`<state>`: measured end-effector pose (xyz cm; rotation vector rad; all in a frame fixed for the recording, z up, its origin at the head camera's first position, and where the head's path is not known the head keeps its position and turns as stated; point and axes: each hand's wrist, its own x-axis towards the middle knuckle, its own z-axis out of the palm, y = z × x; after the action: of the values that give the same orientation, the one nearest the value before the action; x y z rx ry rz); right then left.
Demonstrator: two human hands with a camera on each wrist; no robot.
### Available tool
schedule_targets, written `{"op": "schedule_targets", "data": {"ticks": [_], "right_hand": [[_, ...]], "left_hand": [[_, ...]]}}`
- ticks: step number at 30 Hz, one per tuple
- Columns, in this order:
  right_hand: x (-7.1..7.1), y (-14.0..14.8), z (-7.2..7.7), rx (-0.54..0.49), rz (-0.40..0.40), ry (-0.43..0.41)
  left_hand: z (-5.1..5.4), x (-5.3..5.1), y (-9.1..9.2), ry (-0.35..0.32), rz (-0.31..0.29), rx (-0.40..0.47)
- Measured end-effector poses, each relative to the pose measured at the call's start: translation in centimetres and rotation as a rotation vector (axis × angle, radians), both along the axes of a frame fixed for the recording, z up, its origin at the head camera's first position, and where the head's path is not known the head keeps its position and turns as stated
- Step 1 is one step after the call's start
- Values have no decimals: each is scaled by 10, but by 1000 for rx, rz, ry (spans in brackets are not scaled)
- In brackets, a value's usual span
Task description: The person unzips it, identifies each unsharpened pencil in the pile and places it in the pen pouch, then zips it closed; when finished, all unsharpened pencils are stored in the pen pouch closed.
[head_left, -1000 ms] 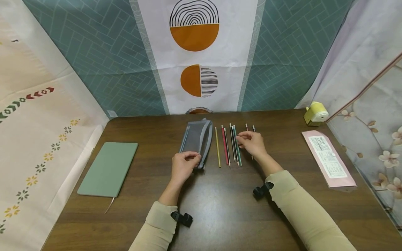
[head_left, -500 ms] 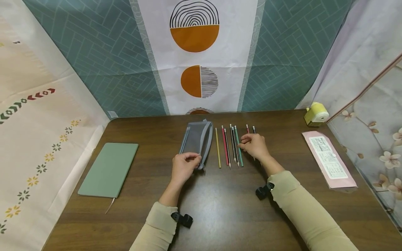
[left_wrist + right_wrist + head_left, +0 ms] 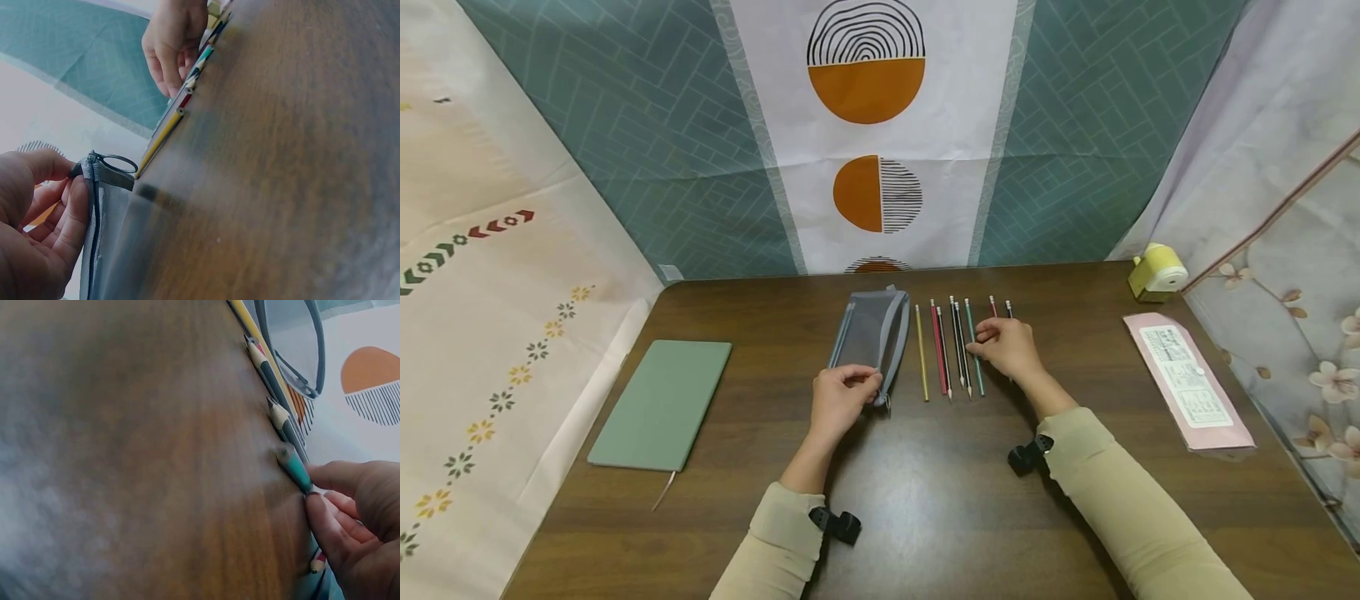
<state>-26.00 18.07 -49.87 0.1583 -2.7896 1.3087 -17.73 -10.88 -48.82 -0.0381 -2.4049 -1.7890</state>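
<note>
At the table's centre lies a grey mesh zippered pencil case point(image 3: 863, 325), its mouth parted on the right. My left hand point(image 3: 842, 400) pinches the near end of its zipper edge; the left wrist view shows a metal ring there. My right hand point(image 3: 1011, 350) pinches a green pencil point(image 3: 295, 467) between thumb and fingers, low on the table. Left of it lie a yellow pencil point(image 3: 922, 358), a red pencil point(image 3: 936, 350) and several black pencils point(image 3: 958, 350). Two more pencils, one with a red body point(image 3: 993, 306), are partly hidden behind my right hand.
A green notebook point(image 3: 661, 406) with a ribbon lies on the left of the brown table point(image 3: 917, 517). To the right are a pink packet point(image 3: 1167, 358) with a white label and a yellow pencil sharpener point(image 3: 1156, 272). Patterned cloths hang around the table.
The green pencil has shifted slightly right, away from the black pencils, along with my right hand. My left hand keeps its pinch on the pencil case.
</note>
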Motion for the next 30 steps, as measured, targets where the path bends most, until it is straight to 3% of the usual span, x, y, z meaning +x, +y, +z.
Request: {"op": "schedule_targets", "data": {"ticks": [15,30], "right_hand": [[0,-1,0,54,-88,-14],[-5,5,5,42,-55,-3]], "left_hand": [[1,1,-2,-18,14,-13],[5,0,1,-27,14,-14]]}}
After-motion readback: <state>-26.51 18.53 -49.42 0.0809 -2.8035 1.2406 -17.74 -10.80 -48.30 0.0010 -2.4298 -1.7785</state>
